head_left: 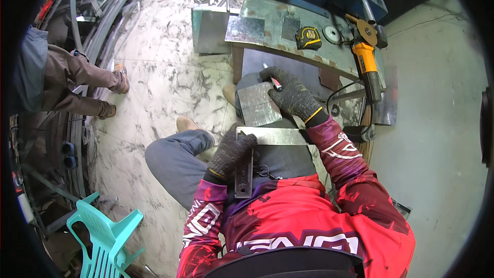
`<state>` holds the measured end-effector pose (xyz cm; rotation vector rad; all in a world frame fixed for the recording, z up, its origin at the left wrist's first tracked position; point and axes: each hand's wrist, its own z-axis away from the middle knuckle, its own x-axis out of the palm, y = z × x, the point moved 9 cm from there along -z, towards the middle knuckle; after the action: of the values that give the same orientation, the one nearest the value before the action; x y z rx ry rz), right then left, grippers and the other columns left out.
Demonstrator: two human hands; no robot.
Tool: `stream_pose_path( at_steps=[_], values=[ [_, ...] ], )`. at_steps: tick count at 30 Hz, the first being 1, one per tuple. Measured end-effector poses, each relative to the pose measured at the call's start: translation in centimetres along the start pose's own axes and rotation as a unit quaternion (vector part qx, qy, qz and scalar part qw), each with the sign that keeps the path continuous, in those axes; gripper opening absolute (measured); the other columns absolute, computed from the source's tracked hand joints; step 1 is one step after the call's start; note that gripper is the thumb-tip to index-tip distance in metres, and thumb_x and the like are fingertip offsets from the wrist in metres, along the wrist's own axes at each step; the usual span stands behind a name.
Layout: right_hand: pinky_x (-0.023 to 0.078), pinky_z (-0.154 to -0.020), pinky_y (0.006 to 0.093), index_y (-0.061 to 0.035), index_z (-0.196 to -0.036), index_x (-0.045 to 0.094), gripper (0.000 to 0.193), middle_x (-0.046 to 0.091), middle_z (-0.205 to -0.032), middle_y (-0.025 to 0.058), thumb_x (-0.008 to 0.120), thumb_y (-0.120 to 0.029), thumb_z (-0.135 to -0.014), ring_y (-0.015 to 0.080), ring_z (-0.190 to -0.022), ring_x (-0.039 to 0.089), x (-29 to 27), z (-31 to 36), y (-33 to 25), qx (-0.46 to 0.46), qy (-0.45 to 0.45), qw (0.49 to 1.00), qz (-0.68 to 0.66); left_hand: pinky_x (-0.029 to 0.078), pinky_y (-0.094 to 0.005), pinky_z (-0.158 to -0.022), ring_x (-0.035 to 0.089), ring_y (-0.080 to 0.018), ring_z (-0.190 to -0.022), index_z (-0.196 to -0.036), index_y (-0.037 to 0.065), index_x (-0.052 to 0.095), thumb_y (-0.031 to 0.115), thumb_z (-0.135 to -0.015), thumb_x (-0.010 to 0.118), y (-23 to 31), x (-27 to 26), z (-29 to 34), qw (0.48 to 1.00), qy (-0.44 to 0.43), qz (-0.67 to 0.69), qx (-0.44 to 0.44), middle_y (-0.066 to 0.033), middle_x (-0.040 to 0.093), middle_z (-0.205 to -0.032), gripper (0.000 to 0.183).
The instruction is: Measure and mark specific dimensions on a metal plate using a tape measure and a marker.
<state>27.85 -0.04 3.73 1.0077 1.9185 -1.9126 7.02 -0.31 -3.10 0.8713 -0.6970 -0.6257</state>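
1. Your left hand (232, 150), dark knit glove, is closed around the corner of an L-shaped square (280, 136); its metal blade runs rightward across your lap, far end by your right forearm; its black stock points back toward your shirt.
2. Your right hand (294, 94), same glove with yellow cuff edge, has fingers curled on a marker (277, 84), white and red, tip poking out past the knuckles; same hand touches the right edge of a metal plate (256, 104); can't tell how firmly it grips the plate.
3. Plate sits over your thigh, just beyond the square's blade, slightly tilted in view; faint line across it.
4. Bench (267, 8) ahead of you bears a yellow-black tape measure (309, 38), small metal sheets (246, 29) and, at its right end, an orange angle grinder (366, 62).
5. Teal chair (103, 234) at lower left; another person's legs (77, 83) at far left, well apart from you.
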Motion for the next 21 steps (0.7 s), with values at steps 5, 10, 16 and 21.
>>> stream_pose_path(
  at_steps=[5, 10, 16, 21],
  values=[
    [0.047, -0.102, 0.038, -0.003, -0.119, 0.06, 0.041, 0.067, -0.111, 0.013, 0.057, 0.003, -0.079, 0.0269, -0.111, 0.063, -2.3, 0.4, -1.9, -0.014, 0.056, 0.995, -0.079, 0.05, -0.0353, -0.067, 0.061, -0.0179, -0.074, -0.1, 0.002, 0.059, 0.026, -0.091, 0.066, -1.5, -1.4, -2.0, 0.969, 0.052, -0.206, 0.127, -0.0073, 0.064, -0.084, 0.026],
    [0.047, -0.1, 0.0341, -0.0051, -0.121, 0.06, 0.049, 0.066, -0.115, 0.0072, 0.054, 0.011, -0.075, 0.0219, -0.111, 0.064, -7.4, -1.3, -3.1, -0.03, 0.073, 0.995, -0.057, 0.048, -0.0376, -0.064, 0.06, -0.0195, -0.071, -0.085, 0.001, 0.061, 0.03, -0.091, 0.065, 2.7, 0.1, -0.9, 0.927, 0.089, -0.258, 0.258, -0.0124, 0.063, -0.077, 0.029],
    [0.049, -0.1, 0.0359, -0.0058, -0.124, 0.059, 0.052, 0.068, -0.111, 0.0095, 0.056, 0.012, -0.075, 0.0221, -0.11, 0.065, -9.8, -4.4, -7.7, -0.14, 0.029, 0.986, -0.084, 0.051, -0.035, -0.069, 0.062, -0.016, -0.074, -0.093, 0.003, 0.065, 0.028, -0.091, 0.068, 1.6, -1.8, -1.9, 0.959, 0.137, -0.227, 0.103, -0.0094, 0.067, -0.082, 0.026],
    [0.045, -0.105, 0.0368, -0.006, -0.122, 0.062, 0.047, 0.065, -0.121, 0.0068, 0.056, 0.011, -0.079, 0.0204, -0.117, 0.061, -6.6, -3.7, -9.3, -0.142, -0.118, 0.978, -0.093, 0.054, -0.0324, -0.074, 0.064, -0.0157, -0.081, -0.127, 0.001, 0.058, 0.026, -0.095, 0.066, 9.6, -4.6, -1.4, 0.92, 0.172, -0.184, 0.3, -0.0074, 0.068, -0.092, 0.041]
  ],
)
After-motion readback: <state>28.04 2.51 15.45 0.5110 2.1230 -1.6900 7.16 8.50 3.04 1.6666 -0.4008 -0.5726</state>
